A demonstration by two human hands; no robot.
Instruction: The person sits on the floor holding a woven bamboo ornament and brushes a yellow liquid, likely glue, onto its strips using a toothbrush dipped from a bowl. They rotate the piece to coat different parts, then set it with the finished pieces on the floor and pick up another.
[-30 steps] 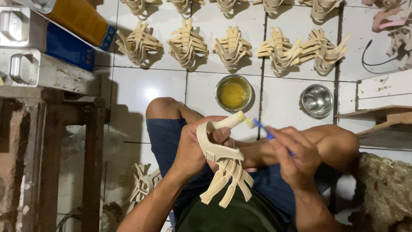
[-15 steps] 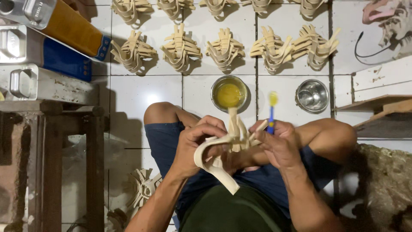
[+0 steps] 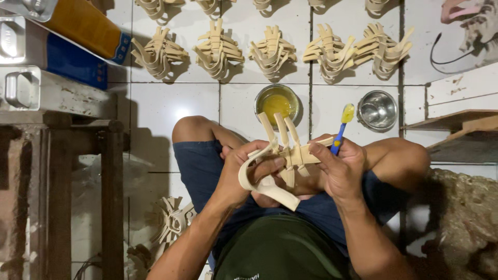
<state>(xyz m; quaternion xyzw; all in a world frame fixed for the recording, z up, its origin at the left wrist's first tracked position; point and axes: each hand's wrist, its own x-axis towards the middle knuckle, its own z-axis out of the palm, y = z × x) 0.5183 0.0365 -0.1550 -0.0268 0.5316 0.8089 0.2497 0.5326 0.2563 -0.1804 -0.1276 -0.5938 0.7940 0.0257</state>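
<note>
White floor tiles already carry a row of finished pale bent-strip wooden ornaments, while my left hand grips one unfinished pale bent-strip wooden piece and my right hand pinches a blue toothbrush with yellow glue on its head.

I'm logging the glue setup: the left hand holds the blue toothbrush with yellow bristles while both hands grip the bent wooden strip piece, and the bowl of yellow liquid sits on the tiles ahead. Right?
Not quite. The head view shows the toothbrush in the right hand, not the left hand. The rest stands: both hands grip the wooden strip piece, and the bowl of yellow liquid sits on the tiles ahead.

White glossy floor tiles, wooden bench alongside.
</note>
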